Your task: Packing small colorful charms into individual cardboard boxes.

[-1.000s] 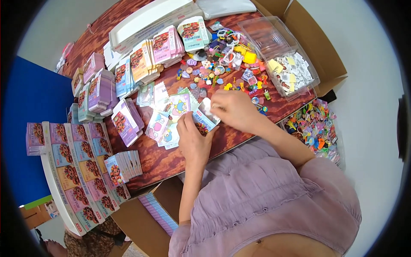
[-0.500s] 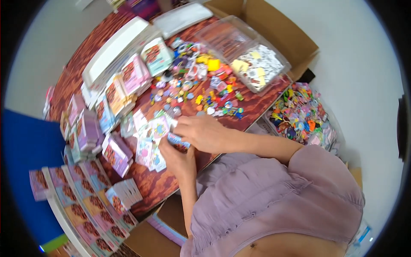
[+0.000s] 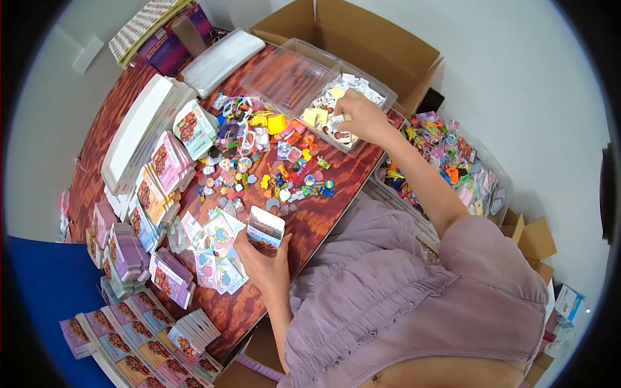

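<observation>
Table (image 3: pixel 323 210), red-brown, wood-patterned, across the centre of the frame. Brown cardboard carton (image 3: pixel 378 42), open, at the upper edge. Large heap of bagged trinkets (image 3: pixel 449 174), at right, below table level. White long tray (image 3: pixel 137 132), upper left, with stacked printed sleeves (image 3: pixel 169 161) alongside. Rows of printed packs (image 3: pixel 139 333), lower left.

Clear plastic tray (image 3: pixel 284 74), two compartments, upper centre; slips in the right-hand one only.

Right hand (image 3: pixel 365 119): over that compartment, fingers bent, down at the slips; fingertips partly hidden, cannot tell whether pinching one. Left hand (image 3: pixel 269 266): centre, grip closed around a small printed box (image 3: pixel 264 242), between thumb and fingers, white flap raised, long axis roughly up and down the frame.

Picture cards (image 3: pixel 220 236), loosely fanned, just left of the box. Loose trinkets (image 3: pixel 259 139), spread above.

Paper slips (image 3: pixel 354 87), white and yellow: up and right from the box, well apart; right hand the nearer.
</observation>
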`<action>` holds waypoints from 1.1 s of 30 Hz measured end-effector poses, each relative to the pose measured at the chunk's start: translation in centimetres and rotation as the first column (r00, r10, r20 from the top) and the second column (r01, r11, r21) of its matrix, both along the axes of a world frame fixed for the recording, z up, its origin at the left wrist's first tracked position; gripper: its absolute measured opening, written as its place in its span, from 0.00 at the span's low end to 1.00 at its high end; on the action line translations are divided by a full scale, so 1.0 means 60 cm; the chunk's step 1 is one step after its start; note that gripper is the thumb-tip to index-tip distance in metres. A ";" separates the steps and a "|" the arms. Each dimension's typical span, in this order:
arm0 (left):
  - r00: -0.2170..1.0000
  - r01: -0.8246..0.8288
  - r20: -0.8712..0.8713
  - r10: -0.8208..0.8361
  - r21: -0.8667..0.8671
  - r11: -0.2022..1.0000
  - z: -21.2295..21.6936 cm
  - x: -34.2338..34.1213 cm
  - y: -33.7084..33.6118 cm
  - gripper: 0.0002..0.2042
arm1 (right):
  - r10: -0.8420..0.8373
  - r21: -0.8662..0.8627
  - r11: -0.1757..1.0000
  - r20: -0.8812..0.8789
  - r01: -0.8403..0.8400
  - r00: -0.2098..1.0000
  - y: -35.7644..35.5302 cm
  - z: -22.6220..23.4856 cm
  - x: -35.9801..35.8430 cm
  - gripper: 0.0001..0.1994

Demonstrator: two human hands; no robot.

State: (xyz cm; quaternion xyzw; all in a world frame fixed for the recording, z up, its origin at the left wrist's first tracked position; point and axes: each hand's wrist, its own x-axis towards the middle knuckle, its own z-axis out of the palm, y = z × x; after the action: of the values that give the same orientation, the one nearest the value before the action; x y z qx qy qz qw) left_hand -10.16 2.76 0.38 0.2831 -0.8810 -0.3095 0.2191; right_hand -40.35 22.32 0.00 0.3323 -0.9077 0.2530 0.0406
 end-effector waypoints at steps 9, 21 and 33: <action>0.999 -0.026 -0.022 0.027 0.059 0.998 -0.003 0.003 -0.007 0.37 | 0.111 -0.491 0.836 0.588 0.245 0.801 0.037 -0.026 -0.070 0.08; 0.998 -0.064 -0.008 0.065 0.112 0.992 0.008 0.012 -0.012 0.37 | -0.013 -0.326 0.943 0.173 0.070 0.985 0.043 -0.001 -0.047 0.07; 0.997 -0.078 -0.002 0.078 -0.020 0.997 0.013 0.021 -0.005 0.40 | 0.498 -0.594 0.745 0.797 0.303 0.341 -0.083 0.064 0.086 0.12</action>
State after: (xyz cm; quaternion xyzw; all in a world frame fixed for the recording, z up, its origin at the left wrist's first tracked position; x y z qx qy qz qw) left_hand -8.91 2.44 1.13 0.3147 -0.8722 -0.2921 0.2344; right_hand -35.19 17.31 3.82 0.1472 -0.5840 0.6979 -0.3877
